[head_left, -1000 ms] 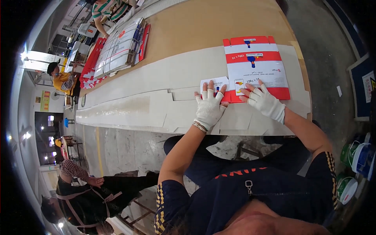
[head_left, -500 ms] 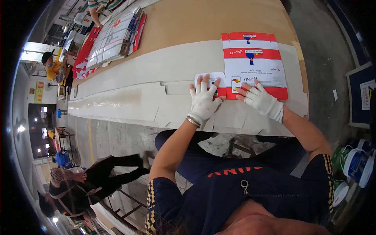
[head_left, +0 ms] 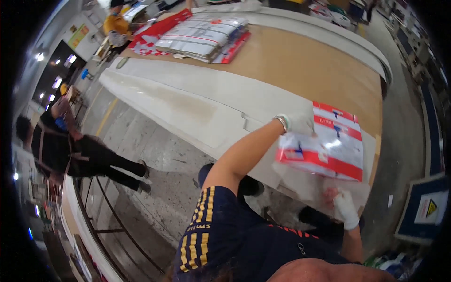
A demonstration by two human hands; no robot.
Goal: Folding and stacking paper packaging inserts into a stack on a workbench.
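A flat red-and-white printed cardboard sheet (head_left: pixel 340 141) lies on the table near its right end, with a side flap (head_left: pixel 293 148) reaching left. My left hand (head_left: pixel 299 124), in a white fingerless glove with a bracelet at the wrist, is at the sheet's left edge, above the flap. Its fingers are smeared by motion, and I cannot tell whether they grip the cardboard. My right hand (head_left: pixel 345 207), gloved the same way, is off the sheet at the table's near edge. Its fingers look bent but are too blurred to show anything held.
Pale board (head_left: pixel 225 105) covers the table's near side, with brown board (head_left: pixel 324 61) beyond. A strapped stack of printed cardboard (head_left: pixel 204 37) and red-and-white sheets (head_left: pixel 162 33) lie at the far left. A person in black (head_left: pixel 70 141) walks at left; another in yellow (head_left: pixel 115 23) stands farther off.
Both hands were spread flat on the cardboard. The right hand has come off it toward me, and the left has moved to its left edge. The view has turned and shifted left.
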